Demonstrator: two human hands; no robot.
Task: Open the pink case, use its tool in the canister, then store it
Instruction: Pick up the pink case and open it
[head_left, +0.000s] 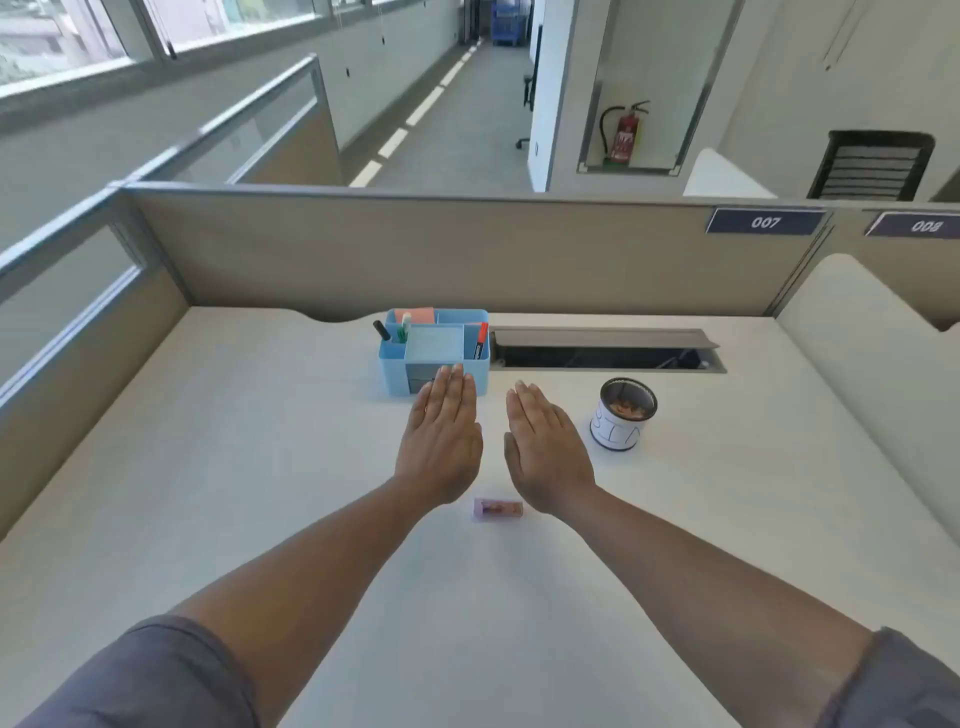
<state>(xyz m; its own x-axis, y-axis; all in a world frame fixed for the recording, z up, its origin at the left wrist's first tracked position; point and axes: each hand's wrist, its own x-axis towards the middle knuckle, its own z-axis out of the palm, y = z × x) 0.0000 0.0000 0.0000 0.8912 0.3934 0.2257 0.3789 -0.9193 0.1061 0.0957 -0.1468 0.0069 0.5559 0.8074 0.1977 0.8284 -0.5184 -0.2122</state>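
Note:
A small pink case (497, 508) lies flat on the white desk (260, 467), between my two wrists and just below them. A round white canister (623, 414) with a dark rim stands open to the right; brownish contents show inside. My left hand (440, 436) and my right hand (545, 449) hover palm-down side by side over the desk, fingers straight and held together, holding nothing. The right hand is a short way left of the canister. Neither hand touches the case.
A light blue desk organiser (435, 353) with pens and sticky notes stands behind my left fingertips. An open cable slot (602, 351) runs along the back of the desk. Beige partition walls (415, 249) enclose the desk at the back and both sides.

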